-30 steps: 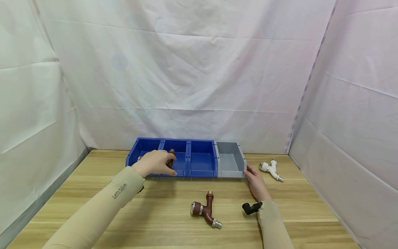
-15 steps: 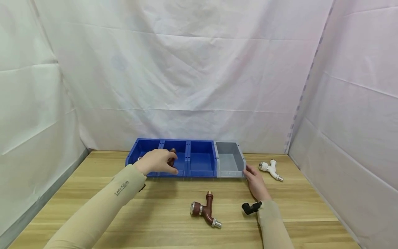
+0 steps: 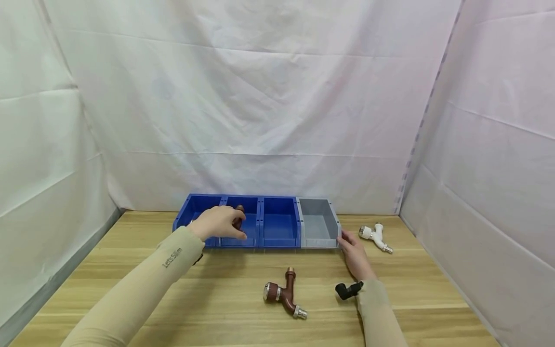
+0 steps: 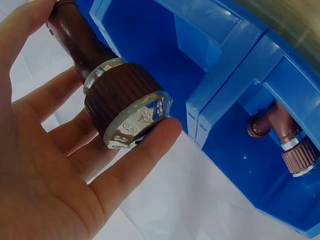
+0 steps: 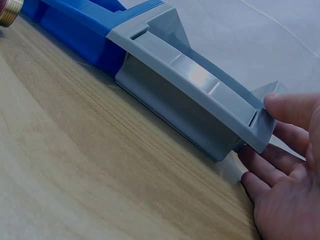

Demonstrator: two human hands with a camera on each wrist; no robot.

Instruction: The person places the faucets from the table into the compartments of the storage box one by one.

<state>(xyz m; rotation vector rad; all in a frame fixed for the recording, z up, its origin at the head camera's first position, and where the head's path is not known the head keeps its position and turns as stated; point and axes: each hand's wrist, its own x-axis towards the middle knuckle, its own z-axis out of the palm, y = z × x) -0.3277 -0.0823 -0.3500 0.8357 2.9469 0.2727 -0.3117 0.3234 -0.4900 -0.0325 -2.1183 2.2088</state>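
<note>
My left hand (image 3: 217, 222) holds a brown tap (image 4: 122, 92) with a ribbed handle and silver end cap over the second blue bin (image 3: 239, 242) from the left. Thumb and fingers curl round the tap in the left wrist view. Inside the neighbouring blue bin lies another brown tap (image 4: 282, 125), mostly hidden by my hand in the head view. My right hand (image 3: 354, 254) grips the front right corner of the grey bin (image 5: 175, 110), thumb on its rim and fingers beneath and behind.
A third brown tap (image 3: 288, 294) with a silver nozzle lies on the wooden table (image 3: 234, 308) in front of the bins. To the right of the grey bin lies a white tap (image 3: 376, 237). White cloth (image 3: 269, 106) hangs behind and at both sides.
Both hands stay nearly where they were, the left still with its tap over the second bin. The whole head view has shifted slightly.
</note>
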